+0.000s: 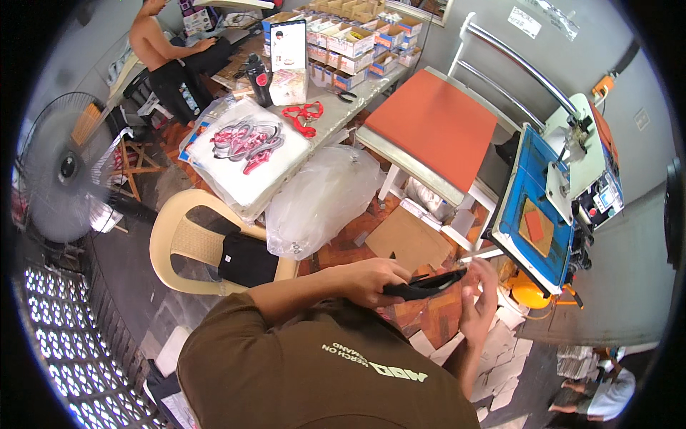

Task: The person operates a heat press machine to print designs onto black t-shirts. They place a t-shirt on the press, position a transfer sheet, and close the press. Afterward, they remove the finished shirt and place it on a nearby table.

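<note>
My left hand (375,282) is closed around one end of a small black folded item (426,286), which looks like a wallet or flat pouch. Its upper edge gapes a little toward the right. At that right end is my right hand (480,294), fingers bent and thumb raised, with the fingertips close together at the edge. What the right fingertips pinch, if anything, is too small to make out. Both hands are in front of my brown shirt, above the wooden floor and a flat sheet of cardboard (409,239).
A heat press with an orange pad (434,127) and a blue-framed table (532,207) stand ahead right. Left are a cream chair (187,239) holding black cloth, a fan (68,166), and a table bearing printed sheets (250,146). One person (168,53) sits far left; another (611,393) is lower right.
</note>
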The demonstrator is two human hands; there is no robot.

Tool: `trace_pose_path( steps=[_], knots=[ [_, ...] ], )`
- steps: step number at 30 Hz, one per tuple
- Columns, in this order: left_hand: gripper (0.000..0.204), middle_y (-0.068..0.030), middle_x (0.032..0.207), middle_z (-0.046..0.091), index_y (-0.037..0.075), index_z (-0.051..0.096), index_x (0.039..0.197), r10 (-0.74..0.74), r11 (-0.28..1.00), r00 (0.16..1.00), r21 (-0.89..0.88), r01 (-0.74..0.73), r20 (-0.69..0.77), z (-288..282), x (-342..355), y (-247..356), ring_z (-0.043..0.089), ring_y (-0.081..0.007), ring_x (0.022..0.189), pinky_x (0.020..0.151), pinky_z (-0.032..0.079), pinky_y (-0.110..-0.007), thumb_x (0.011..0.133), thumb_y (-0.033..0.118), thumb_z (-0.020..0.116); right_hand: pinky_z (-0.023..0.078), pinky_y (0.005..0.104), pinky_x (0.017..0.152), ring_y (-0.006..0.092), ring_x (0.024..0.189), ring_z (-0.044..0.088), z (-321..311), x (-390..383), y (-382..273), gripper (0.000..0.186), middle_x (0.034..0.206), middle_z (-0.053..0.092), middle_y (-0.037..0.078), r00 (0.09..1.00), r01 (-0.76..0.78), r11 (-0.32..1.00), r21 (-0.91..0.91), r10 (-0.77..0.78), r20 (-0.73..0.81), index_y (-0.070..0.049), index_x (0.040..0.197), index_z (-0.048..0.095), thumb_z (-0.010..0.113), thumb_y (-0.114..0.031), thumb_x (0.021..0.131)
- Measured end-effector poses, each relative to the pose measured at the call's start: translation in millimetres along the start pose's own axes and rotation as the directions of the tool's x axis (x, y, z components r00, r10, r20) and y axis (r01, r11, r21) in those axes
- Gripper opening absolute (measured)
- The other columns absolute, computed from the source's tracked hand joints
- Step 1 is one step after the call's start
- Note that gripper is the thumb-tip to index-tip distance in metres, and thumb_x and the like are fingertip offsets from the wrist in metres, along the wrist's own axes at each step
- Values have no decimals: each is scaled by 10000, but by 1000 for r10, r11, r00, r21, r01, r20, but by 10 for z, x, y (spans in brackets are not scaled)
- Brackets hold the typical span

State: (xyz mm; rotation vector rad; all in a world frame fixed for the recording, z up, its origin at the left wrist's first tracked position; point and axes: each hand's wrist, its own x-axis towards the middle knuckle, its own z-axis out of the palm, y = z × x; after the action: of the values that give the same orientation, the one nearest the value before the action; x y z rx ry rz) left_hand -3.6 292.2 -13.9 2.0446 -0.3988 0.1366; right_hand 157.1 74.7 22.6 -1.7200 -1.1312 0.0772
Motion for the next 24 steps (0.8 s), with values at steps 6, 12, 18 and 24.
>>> trace_pose_path(
  steps=[6, 12, 18, 24],
  knots=[
    [313, -158, 871, 651, 46, 613, 913, -101, 979, 993, 172, 110, -58, 215, 105, -331, 648, -388, 857, 730, 504, -465, 796, 296, 761, 500, 398, 796, 348, 835, 661, 318, -748, 184, 173, 866, 687, 161, 863, -373, 886, -276, 441, 248, -27, 949, 683, 660, 11, 782],
    [446, -176, 757, 666, 86, 627, 937, -214, 952, 970, 248, 180, 119, 346, -76, -620, 665, -403, 766, 666, 504, -495, 757, 467, 773, 469, 300, 621, 120, 669, 566, 775, -1549, 380, 130, 696, 636, 53, 654, -712, 572, -406, 751, -90, -17, 839, 664, 662, 77, 750],
    [274, -162, 766, 675, 149, 685, 935, -275, 928, 898, 339, 154, 344, 735, -162, -1032, 666, -385, 775, 679, 515, -489, 803, 383, 738, 522, 332, 851, 172, 943, 628, 360, -2534, 1189, 373, 1115, 661, 91, 426, -814, 496, 303, 864, -269, 15, 1215, 610, 721, -137, 894],
    [259, -172, 858, 705, 175, 741, 1043, -295, 953, 881, 181, 243, 369, 1017, -39, -1162, 686, -360, 798, 716, 542, -443, 798, 259, 742, 522, 473, 861, 276, 1009, 619, 33, -3470, 2217, 377, 1193, 614, 113, -74, -238, 344, 908, 926, -370, -38, 1278, 527, 644, -66, 920]
  ],
)
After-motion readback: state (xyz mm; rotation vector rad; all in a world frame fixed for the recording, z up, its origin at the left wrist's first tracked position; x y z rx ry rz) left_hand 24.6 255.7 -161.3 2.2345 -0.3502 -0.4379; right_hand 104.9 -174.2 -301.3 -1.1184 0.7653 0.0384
